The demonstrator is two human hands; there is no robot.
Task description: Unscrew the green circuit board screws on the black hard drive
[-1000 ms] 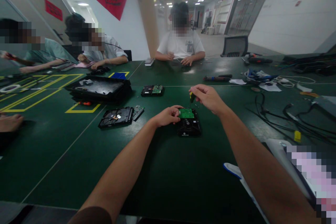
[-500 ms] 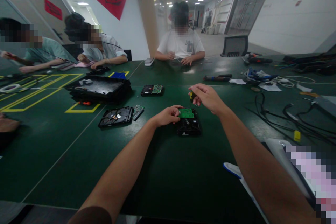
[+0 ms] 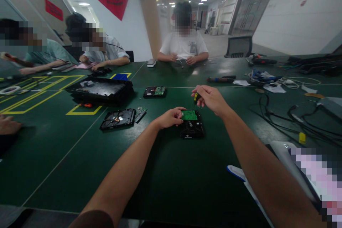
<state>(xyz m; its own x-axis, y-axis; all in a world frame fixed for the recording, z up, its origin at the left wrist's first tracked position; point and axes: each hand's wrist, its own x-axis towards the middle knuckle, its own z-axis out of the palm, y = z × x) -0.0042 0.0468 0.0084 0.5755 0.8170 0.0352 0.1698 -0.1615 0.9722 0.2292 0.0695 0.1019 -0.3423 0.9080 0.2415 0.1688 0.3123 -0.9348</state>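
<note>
In front of me a black hard drive (image 3: 191, 129) lies on the green table, its green circuit board (image 3: 189, 115) facing up at the far end. My left hand (image 3: 172, 117) grips the drive's left side, fingers at the edge of the board. Above the drive's far right corner, my right hand (image 3: 207, 99) is closed round a screwdriver (image 3: 196, 97) with a yellow and black handle. The screwdriver points down at the board's far edge; whether its tip sits in a screw is too small to tell.
Left of the drive lie another hard drive (image 3: 117, 119) and a loose circuit board (image 3: 140, 114). Farther back are a third hard drive (image 3: 155, 91) and a black tray (image 3: 103, 87). Black cables (image 3: 283, 121) spread at the right. Co-workers sit across the table and at the left.
My right hand has turned slightly about the screwdriver, so more of its yellow handle shows. My left hand and the hard drive have stayed in place.
</note>
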